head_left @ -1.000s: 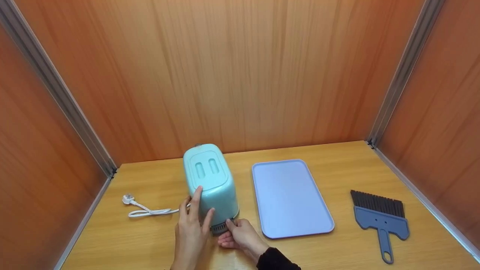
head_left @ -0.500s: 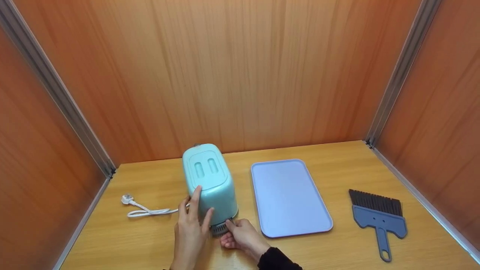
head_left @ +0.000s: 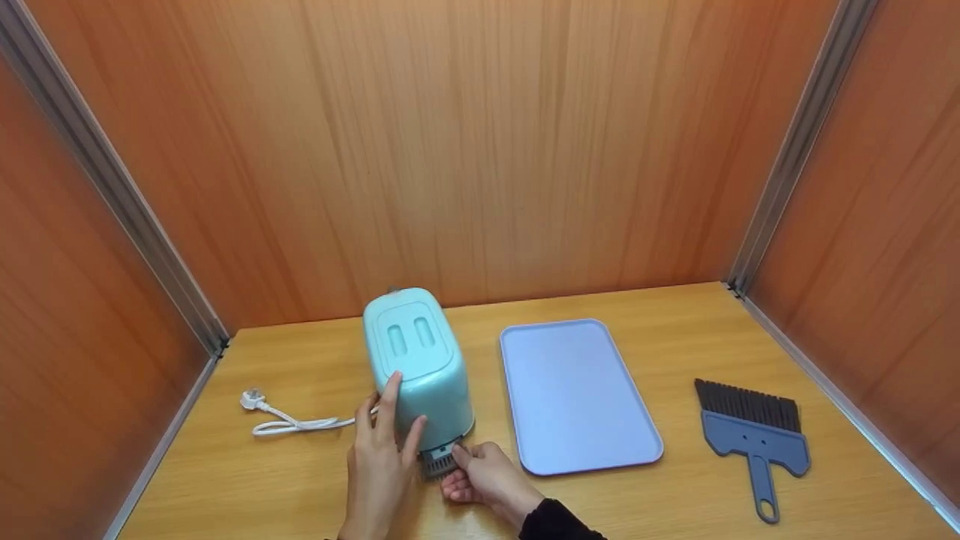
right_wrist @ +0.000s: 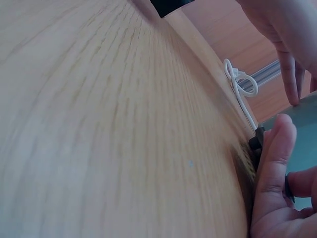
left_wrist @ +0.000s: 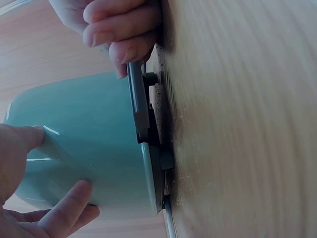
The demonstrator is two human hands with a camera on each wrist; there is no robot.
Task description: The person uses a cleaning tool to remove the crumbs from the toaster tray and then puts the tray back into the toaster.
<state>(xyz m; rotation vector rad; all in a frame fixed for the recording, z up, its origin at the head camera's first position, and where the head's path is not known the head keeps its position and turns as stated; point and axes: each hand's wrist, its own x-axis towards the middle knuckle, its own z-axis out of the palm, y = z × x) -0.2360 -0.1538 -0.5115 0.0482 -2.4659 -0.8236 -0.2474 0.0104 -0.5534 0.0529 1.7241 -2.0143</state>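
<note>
A light-blue toaster [head_left: 431, 409] with a lid [head_left: 411, 371] on top stands left of centre in the head view. My left hand [head_left: 375, 457] rests on its near left side, fingers spread against the body. A grey slotted crumb tray [head_left: 439, 465] sticks out from the toaster's base at the near end. My right hand [head_left: 487, 476] pinches the tray's right edge, thumb above and fingers beneath. In the left wrist view the tray [left_wrist: 138, 99] lies low, just above the tabletop. Its inner part is hidden inside the toaster.
A pale purple serving tray [head_left: 581, 397] lies right of the toaster. Farther right is a blue-grey brush [head_left: 754, 431] with dark bristles. The toaster's white cord and plug [head_left: 296, 426] lie to its left. Wooden panels [head_left: 480, 150] enclose the table's back and sides.
The crumb tray has slid farther out toward me, showing more of its surface. My right hand has shifted slightly nearer with it. The left hand stays on the toaster.
</note>
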